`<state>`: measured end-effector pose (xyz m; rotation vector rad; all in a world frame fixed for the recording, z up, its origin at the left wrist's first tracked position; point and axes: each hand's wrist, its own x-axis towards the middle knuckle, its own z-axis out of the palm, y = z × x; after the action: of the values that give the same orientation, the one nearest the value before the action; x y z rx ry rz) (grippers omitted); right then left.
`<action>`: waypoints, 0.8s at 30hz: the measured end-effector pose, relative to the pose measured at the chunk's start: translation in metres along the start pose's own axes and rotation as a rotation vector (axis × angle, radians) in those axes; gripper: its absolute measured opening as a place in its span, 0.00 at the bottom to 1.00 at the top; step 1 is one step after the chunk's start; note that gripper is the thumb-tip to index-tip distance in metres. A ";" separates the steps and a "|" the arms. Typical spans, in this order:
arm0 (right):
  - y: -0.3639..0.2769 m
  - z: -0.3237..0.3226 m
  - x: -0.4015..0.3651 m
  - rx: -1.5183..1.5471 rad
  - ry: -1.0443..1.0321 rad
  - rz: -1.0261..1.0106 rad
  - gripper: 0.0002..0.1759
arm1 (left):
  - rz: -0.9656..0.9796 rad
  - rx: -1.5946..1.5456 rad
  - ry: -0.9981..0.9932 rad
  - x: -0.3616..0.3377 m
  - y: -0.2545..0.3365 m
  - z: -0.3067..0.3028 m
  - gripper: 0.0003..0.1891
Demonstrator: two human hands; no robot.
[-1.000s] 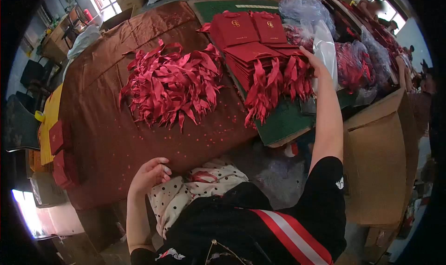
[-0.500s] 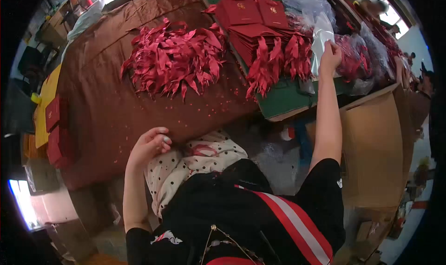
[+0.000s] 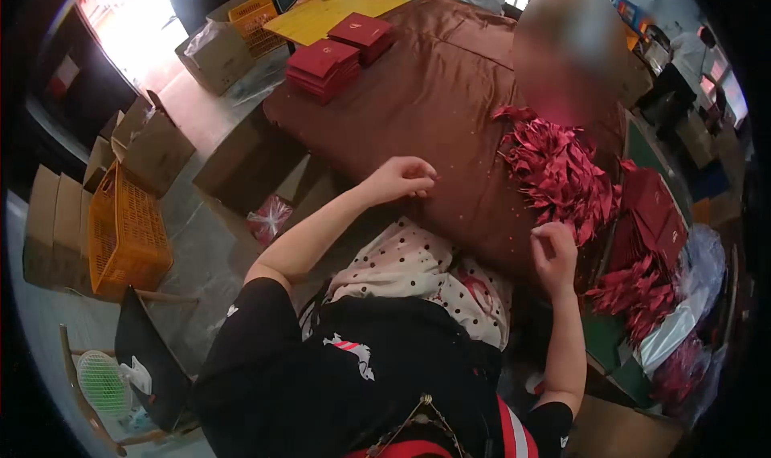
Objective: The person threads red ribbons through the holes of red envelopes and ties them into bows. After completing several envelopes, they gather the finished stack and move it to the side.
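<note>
My left hand hovers over the near edge of the brown cloth-covered table, its fingers loosely curled and apart. Nothing shows in it. Further right, my right hand is raised just in front of a heap of dark red ribbon pieces. Its thumb and fingers curve with a gap between them, and I see nothing held there. Beyond it, flat red paper bags with gold marks lie beside more red ribbons. Stacked red bags sit on the table's far left corner.
A yellow board adjoins the table's far end. Orange crates and cardboard boxes stand on the floor at left, with a chair nearer. Clear plastic wrap lies at right. A person's blurred head is across the table.
The view has swung left. My right hand has left the white plastic sheet it was touching and come back towards the ribbon heap. My left hand stays over the table edge.
</note>
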<state>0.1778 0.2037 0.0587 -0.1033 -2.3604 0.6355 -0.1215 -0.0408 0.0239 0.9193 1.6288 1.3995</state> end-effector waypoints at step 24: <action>0.036 0.057 -0.011 0.205 -0.157 0.380 0.06 | -0.370 0.611 0.713 0.071 0.040 -0.403 0.51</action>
<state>0.1465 0.2091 -0.0012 -0.4313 -2.4281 1.0998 -0.5143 -0.1422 0.0905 0.3800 2.6970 1.0224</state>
